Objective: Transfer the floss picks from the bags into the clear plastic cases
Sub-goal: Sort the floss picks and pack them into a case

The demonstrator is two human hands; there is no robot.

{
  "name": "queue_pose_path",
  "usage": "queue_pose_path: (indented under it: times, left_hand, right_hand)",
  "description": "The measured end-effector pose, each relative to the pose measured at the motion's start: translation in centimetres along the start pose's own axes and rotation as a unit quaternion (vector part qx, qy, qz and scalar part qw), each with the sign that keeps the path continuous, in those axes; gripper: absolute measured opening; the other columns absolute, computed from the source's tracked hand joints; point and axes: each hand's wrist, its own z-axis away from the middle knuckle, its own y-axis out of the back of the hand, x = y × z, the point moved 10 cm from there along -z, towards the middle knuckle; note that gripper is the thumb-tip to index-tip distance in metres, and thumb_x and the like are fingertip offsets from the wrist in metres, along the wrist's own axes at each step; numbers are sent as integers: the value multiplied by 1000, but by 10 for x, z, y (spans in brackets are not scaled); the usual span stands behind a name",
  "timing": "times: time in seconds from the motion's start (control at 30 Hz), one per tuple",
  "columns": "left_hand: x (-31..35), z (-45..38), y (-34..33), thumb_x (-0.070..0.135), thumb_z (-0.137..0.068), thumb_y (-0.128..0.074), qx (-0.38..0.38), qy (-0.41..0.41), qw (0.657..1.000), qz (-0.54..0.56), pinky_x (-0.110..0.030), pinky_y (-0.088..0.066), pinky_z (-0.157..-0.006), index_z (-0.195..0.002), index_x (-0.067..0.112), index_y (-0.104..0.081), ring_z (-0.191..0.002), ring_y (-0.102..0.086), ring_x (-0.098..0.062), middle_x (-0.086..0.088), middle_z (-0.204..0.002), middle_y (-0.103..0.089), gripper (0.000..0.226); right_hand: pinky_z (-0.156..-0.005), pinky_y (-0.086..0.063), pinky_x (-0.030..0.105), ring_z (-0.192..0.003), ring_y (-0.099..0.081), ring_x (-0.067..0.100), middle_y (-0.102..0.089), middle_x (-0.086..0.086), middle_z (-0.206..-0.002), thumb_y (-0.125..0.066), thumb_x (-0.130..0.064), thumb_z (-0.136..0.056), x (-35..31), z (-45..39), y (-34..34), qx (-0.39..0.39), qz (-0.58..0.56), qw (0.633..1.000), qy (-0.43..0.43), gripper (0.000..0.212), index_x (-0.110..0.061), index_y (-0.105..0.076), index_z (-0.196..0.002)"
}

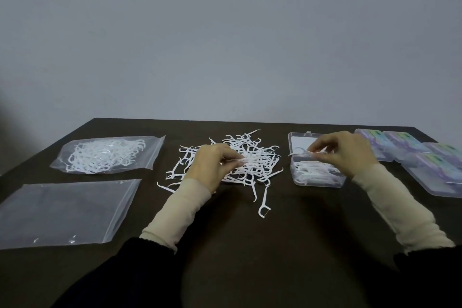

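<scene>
A loose pile of white floss picks lies in the middle of the dark table. My left hand pinches a few picks at the pile's left side. To the right stands an open clear plastic case, partly filled with picks, its lid tipped back. My right hand pinches a floss pick just above the case. At the far left lies a sealed bag full of floss picks, and an empty flat bag lies in front of it.
Several closed clear cases with purple and green labels are stacked at the right edge of the table. A few stray picks lie in front of the pile. A plain grey wall rises behind the table.
</scene>
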Motion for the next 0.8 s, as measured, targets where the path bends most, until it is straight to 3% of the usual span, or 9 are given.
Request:
queue_pose_path:
  times: [0.13,0.2,0.33,0.47,0.6,0.73,0.8]
  left_hand:
    - [3,-3,7,9,-72,-77,60,63,990,107,-5,-40,-62,-83,6,-75,-62,-58,5,10,-66,-63,11]
    - [9,-7,3,9,-71,-77,76,77,984,140,-5,-41,-65,-83,8,-75,-63,-58,4,9,-67,-65,12]
    - [24,-20,-13,10,-72,-77,75,92,975,188,-6,-42,-66,-84,12,-76,-67,-60,0,7,-70,-68,12]
    - [44,-37,-35,8,-73,-76,53,86,976,193,-3,-41,-63,-86,8,-75,-61,-57,9,5,-69,-67,13]
    - [60,-51,-69,4,-73,-75,23,94,975,198,-5,-44,-63,-88,3,-74,-56,-56,10,0,-73,-67,15]
    - [70,-60,-100,7,-73,-76,-5,103,978,184,-14,-48,-72,-91,4,-74,-67,-60,-5,-4,-79,-70,18]
    - [73,-61,-110,8,-73,-77,-10,103,977,187,-7,-45,-67,-90,5,-74,-65,-58,-1,-1,-76,-68,18]
  right_hand:
    - [-91,-48,43,-80,-55,11,-70,3,-98,-71,-23,-79,22,2,-4,-23,0,1000,-19,14,-23,-73,-94]
    - [-90,-48,39,-83,-55,11,-69,2,-100,-70,-20,-80,27,2,-9,-50,-20,998,-19,15,-24,-72,-94]
    - [-87,-50,29,-90,-58,12,-66,0,-101,-68,-15,-81,32,2,-12,-59,-84,995,-17,19,-22,-71,-98]
    - [-76,-45,20,-84,-57,11,-65,-2,-92,-69,-9,-79,43,0,-7,-48,-107,993,-20,17,-22,-70,-90]
    - [-80,-49,25,-87,-60,15,-66,-3,-87,-70,-10,-79,56,-2,-4,-43,-120,991,-32,15,-25,-68,-82]
    - [-88,-51,36,-88,-60,14,-66,-3,-88,-66,-15,-84,74,-4,11,22,-131,989,-64,14,-27,-67,-79]
    - [-88,-50,33,-88,-59,13,-64,-2,-90,-64,-14,-85,77,-4,13,33,-139,987,-75,12,-26,-65,-81]
